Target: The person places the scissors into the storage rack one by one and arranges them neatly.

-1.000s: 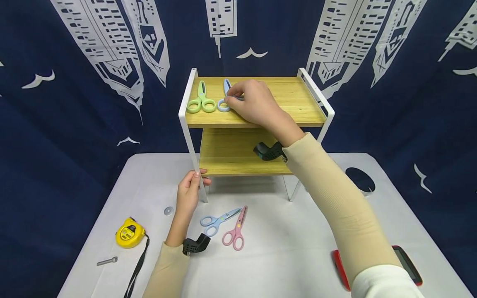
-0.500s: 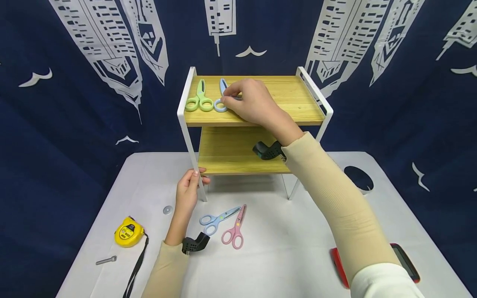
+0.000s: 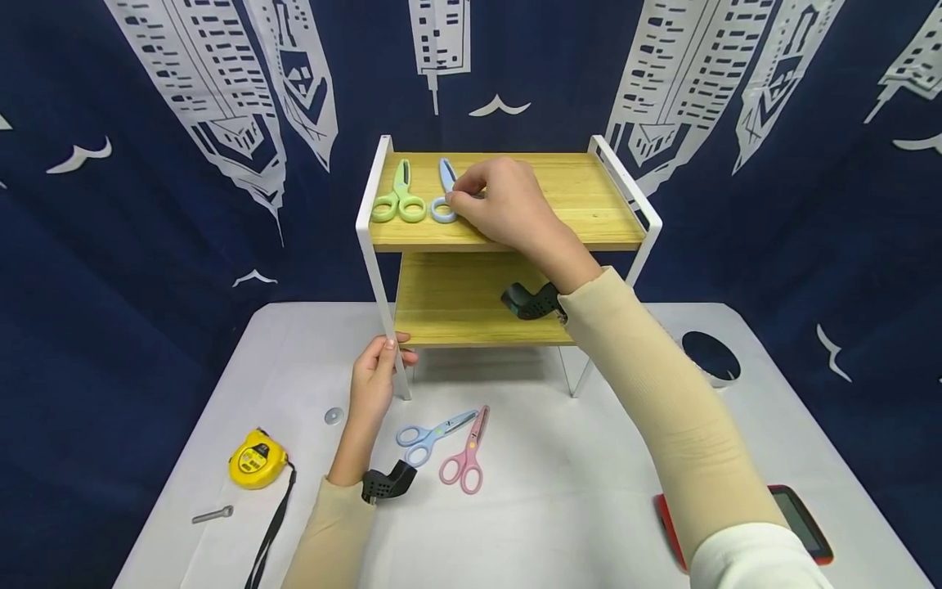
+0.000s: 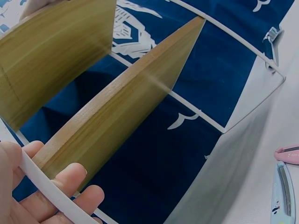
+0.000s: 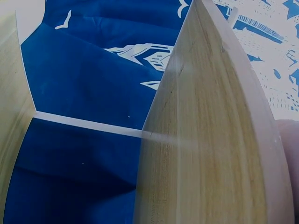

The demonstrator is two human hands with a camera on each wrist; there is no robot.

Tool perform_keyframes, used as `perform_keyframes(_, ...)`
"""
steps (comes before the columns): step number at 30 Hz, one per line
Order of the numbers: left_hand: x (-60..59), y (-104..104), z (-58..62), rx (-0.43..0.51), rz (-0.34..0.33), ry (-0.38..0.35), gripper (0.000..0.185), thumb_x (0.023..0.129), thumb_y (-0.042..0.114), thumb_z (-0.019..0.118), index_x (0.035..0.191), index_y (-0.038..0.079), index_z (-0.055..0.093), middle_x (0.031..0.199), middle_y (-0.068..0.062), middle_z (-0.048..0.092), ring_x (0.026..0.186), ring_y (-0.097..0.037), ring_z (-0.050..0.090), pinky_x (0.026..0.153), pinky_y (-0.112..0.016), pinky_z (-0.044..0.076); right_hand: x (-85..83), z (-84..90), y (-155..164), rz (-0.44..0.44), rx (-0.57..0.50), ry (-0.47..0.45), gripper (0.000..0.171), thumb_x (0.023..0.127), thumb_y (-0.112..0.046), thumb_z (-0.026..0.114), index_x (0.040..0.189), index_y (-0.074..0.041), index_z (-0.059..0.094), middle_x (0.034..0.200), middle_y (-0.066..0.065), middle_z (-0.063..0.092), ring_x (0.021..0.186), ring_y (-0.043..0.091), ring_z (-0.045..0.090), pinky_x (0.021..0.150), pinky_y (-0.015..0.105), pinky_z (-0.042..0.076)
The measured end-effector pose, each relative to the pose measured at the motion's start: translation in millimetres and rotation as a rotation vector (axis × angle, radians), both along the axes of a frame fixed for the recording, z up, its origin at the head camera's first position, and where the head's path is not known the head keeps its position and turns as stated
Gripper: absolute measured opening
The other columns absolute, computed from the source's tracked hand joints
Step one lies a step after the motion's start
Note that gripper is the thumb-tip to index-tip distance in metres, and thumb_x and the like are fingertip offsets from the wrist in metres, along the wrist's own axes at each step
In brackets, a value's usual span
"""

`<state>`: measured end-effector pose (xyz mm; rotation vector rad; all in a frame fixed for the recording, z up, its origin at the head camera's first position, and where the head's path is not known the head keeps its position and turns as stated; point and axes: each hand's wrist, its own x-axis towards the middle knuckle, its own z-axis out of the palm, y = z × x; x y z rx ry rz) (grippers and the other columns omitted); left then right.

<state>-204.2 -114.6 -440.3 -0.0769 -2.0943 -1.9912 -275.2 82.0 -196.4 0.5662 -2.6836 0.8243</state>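
A two-tier shelf with wooden boards (image 3: 574,192) and white metal sides stands on the table. My right hand (image 3: 508,200) is over its top board, pinching light blue scissors (image 3: 446,173) by the handle; part of the handle is hidden behind the fingers. Beside them on the left lie green scissors (image 3: 401,195), blades pointing to the back. Lower down, my left hand (image 3: 374,378) grips the shelf's white front left leg (image 3: 379,290) at the height of the lower board. The left wrist view shows its fingers (image 4: 70,177) round that leg. The right wrist view mostly shows the board edges.
Another pair of blue scissors (image 3: 434,433) and pink scissors (image 3: 466,458) lie before the shelf. On the left are a yellow tape measure (image 3: 257,460), a bolt (image 3: 213,514) and a washer (image 3: 334,415). A round dark-topped object (image 3: 710,357) and a red-edged device (image 3: 805,523) are on the right.
The blue scissors on the top board have shifted slightly left, closer to the green ones, with my right hand on them. My left hand keeps its grip on the leg.
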Motion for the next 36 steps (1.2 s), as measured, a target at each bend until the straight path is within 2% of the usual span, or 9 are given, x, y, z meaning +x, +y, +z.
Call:
perform_keyframes(5,0.7,0.3,0.5,-0.004,0.001,0.008,0.032,0.11,0.018,0.042,0.118,-0.004,0.065,0.091,-0.024,0.074,0.083,-0.004,0.069,0.084,-0.027,0.047,0.9,-0.3,0.0,-0.001,-0.012,0.021,0.024,0.094,-0.021,0.064,0.103,-0.006,0.081,0.1,0.008,0.079,0.094,0.019,0.064,0.087,0.033,0.046)
perform_keyframes(9,0.0,-0.6,-0.3,0.002,0.002,0.013,0.032,0.11,0.017,0.043,0.117,-0.004,0.065,0.087,-0.018,0.075,0.082,-0.004,0.069,0.082,-0.026,0.046,0.9,-0.5,-0.2,0.002,-0.011,0.033,0.024,0.094,-0.021,0.064,0.101,-0.006,0.081,0.098,0.008,0.079,0.092,0.02,0.064,0.085,0.033,0.045)
perform_keyframes(14,0.3,-0.9,-0.6,0.008,-0.003,0.017,0.032,0.11,0.017,0.042,0.117,-0.005,0.065,0.089,-0.023,0.074,0.081,-0.002,0.068,0.083,-0.025,0.047,3.5,-1.9,1.0,-0.011,-0.054,0.032,0.027,0.095,-0.024,0.064,0.11,-0.007,0.078,0.108,0.01,0.076,0.095,0.022,0.063,0.084,0.033,0.045)
perform_keyframes(17,0.3,-0.7,-0.8,0.011,-0.006,0.025,0.033,0.11,0.017,0.042,0.117,-0.006,0.065,0.091,-0.028,0.073,0.08,-0.002,0.068,0.083,-0.023,0.049,12.7,-8.0,4.9,0.006,-0.175,0.155,0.026,0.095,-0.022,0.064,0.112,-0.006,0.075,0.107,0.012,0.074,0.092,0.023,0.061,0.08,0.029,0.044)
perform_keyframes(19,0.3,-0.3,-0.7,0.014,-0.007,0.026,0.033,0.11,0.017,0.042,0.116,-0.006,0.065,0.091,-0.028,0.072,0.08,-0.002,0.068,0.083,-0.023,0.05,23.1,-17.2,9.8,0.061,-0.275,0.321,0.021,0.093,-0.017,0.066,0.106,-0.003,0.076,0.1,0.014,0.074,0.085,0.024,0.059,0.075,0.027,0.043)
perform_keyframes(22,0.3,0.2,-0.6,0.014,-0.006,0.028,0.032,0.11,0.016,0.042,0.116,-0.006,0.065,0.089,-0.025,0.073,0.08,-0.002,0.068,0.082,-0.023,0.05,44.7,-37.4,19.5,0.168,-0.384,0.572,0.013,0.089,-0.008,0.069,0.093,0.002,0.075,0.087,0.017,0.072,0.078,0.024,0.06,0.072,0.022,0.045)
perform_keyframes(25,0.7,0.6,-0.4,0.012,-0.005,0.028,0.032,0.11,0.016,0.042,0.115,-0.006,0.065,0.088,-0.022,0.074,0.079,-0.001,0.068,0.082,-0.023,0.049,68.3,-62.4,29.2,0.263,-0.437,0.675,0.009,0.086,-0.004,0.07,0.086,0.004,0.073,0.081,0.017,0.07,0.074,0.024,0.059,0.072,0.019,0.046)
perform_keyframes(30,0.3,0.4,-0.7,0.007,-0.005,0.026,0.033,0.11,0.017,0.042,0.116,-0.006,0.065,0.09,-0.025,0.073,0.08,-0.001,0.068,0.082,-0.023,0.048,94.8,-116.1,36.9,0.322,-0.43,0.574,0.006,0.082,-0.002,0.073,0.087,0.0,0.074,0.083,0.011,0.072,0.072,0.02,0.06,0.07,0.022,0.047)
perform_keyframes(36,-0.5,0.1,-1.4,0.01,-0.003,0.026,0.032,0.11,0.016,0.042,0.116,-0.006,0.065,0.085,-0.016,0.075,0.08,0.0,0.068,0.083,-0.023,0.049,112.3,-192.8,34.9,0.274,-0.362,0.348,0.015,0.079,0.001,0.077,0.093,-0.005,0.075,0.082,0.004,0.07,0.068,0.016,0.056,0.061,0.026,0.047)
